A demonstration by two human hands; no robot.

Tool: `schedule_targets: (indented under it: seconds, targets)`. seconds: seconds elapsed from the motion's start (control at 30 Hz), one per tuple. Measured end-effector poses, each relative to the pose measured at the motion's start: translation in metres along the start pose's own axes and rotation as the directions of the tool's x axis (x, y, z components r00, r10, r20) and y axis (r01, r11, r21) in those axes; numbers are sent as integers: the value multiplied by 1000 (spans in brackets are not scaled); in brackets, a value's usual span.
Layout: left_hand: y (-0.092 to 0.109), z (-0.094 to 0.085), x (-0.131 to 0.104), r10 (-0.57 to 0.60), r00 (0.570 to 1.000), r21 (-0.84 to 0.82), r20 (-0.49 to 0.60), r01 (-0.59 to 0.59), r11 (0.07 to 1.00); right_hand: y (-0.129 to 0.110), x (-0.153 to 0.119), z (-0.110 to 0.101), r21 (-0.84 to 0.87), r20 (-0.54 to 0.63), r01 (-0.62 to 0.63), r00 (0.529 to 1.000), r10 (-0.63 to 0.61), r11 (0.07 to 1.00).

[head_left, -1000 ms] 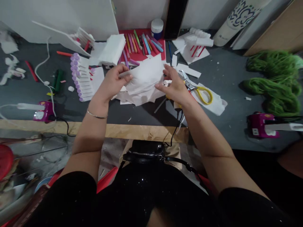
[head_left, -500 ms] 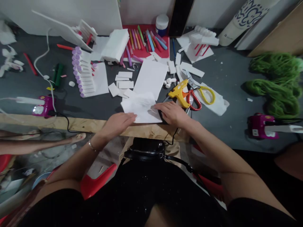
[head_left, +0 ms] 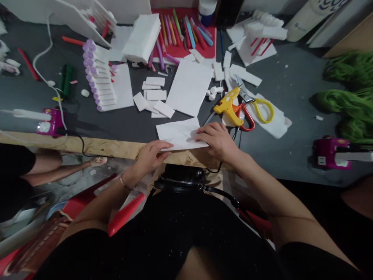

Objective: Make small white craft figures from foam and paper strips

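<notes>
Both hands, the left hand (head_left: 151,152) and the right hand (head_left: 217,139), press flat and open on the paper (head_left: 180,134) at the surface's (head_left: 116,124) near edge; keeping edges aligned and pressure even should help.

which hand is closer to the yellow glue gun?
Right. The right hand lies on the white paper just below the yellow glue gun, not touching it. The left hand sits at the paper's near-left edge, farther away.
</notes>
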State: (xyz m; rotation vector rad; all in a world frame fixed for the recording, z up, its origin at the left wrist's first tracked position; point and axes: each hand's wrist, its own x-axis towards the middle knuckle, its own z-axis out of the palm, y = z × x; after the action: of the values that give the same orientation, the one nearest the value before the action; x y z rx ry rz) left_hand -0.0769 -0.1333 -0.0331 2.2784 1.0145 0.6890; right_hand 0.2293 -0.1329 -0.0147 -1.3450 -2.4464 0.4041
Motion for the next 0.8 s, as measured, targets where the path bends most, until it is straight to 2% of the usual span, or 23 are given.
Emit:
schedule_targets:
  seconds: [0.1,0.17,0.27,0.37,0.43,0.47,0.57,0.67,0.8]
  targets:
    - [-1,-3,0,-155,987,32,34,154,987,-9,-2,11,87,-3,-134,991,134,987]
    - [1,-4,3,-287,957,42,36,286,957,-13,-3,16,165,1,-215,976,218,962]
    - [10,-3,12,-484,874,30,-29,485,874,-18,-3,16,250,18,-345,936,352,905]
    - [19,-2,18,-612,785,3,-99,615,789,-21,-3,15,322,54,-470,876,480,822]
    - [20,0,18,-631,763,-12,-140,636,772,-21,-3,16,380,74,-512,847,527,770]
    - [18,1,17,-621,767,-17,-162,627,779,-21,-3,17,397,77,-522,838,540,755]
    - [11,2,10,-550,804,-11,-225,562,827,-17,-4,19,383,57,-526,834,549,759]
    - [3,0,6,-509,820,-30,-261,520,854,-14,-3,16,431,45,-499,844,535,752]
    - [-8,-9,10,-545,796,-272,-262,481,833,-18,3,1,648,105,-471,834,542,599]
